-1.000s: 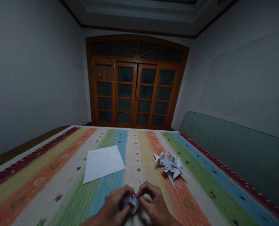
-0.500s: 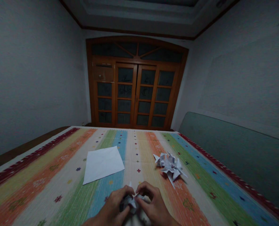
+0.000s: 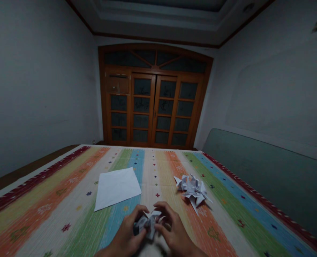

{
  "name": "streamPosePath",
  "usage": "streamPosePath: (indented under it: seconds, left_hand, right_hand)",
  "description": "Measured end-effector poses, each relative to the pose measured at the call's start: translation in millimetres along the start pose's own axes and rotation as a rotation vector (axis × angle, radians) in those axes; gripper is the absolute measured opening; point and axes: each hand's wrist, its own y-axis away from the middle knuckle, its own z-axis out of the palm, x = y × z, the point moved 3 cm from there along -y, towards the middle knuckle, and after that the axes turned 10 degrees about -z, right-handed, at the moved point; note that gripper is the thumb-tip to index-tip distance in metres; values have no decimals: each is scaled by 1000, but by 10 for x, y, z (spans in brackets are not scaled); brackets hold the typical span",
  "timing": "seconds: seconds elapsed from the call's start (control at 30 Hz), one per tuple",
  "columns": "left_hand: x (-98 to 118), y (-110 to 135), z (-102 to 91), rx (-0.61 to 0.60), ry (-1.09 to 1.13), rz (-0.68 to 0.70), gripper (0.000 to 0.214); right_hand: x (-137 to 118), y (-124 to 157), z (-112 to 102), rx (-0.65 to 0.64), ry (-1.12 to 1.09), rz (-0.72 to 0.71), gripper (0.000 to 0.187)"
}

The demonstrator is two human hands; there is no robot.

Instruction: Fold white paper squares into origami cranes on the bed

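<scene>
Both my hands meet at the bottom centre over a striped cloth. My left hand [image 3: 126,235] and my right hand [image 3: 174,232] pinch a small folded white paper piece [image 3: 147,224] between their fingertips, fingers curled round it. A flat white paper sheet [image 3: 117,186] lies on the cloth ahead to the left. A small heap of folded white paper figures [image 3: 192,188] lies ahead to the right.
The multicoloured striped cloth [image 3: 67,203] covers the wide surface. A green padded board [image 3: 268,175] runs along its right side. Brown wooden doors with glass panes [image 3: 154,107] stand at the far wall. The room is dim.
My hands have risen a little in the view with the folded piece, and my fingers have shifted on it, showing more of the paper. The sheet and the heap lie as before.
</scene>
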Motion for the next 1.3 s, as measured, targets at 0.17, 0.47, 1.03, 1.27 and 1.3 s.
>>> streamPosePath:
  seconds: [0.17, 0.47, 1.03, 1.27, 1.3]
  left_hand:
    - [-5, -9, -8, -7, 28, 24, 30]
    - [-87, 7, -62, 139, 32, 38, 43]
    - [-17, -60, -32, -54, -170, -104, 25]
    - [12, -74, -46, -52, -170, -123, 26]
    - [18, -74, -49, -49, -172, -124, 26]
  right_hand:
    - [131, 41, 53, -70, 29, 69, 44]
    - [-185, -118, -257, 46, 281, -172, 17]
    - [-76, -12, -2208, 590, 826, -67, 39]
    - [350, 237, -2500, 632, 869, 105, 43]
    - [393, 249, -2495, 619, 866, 119, 42]
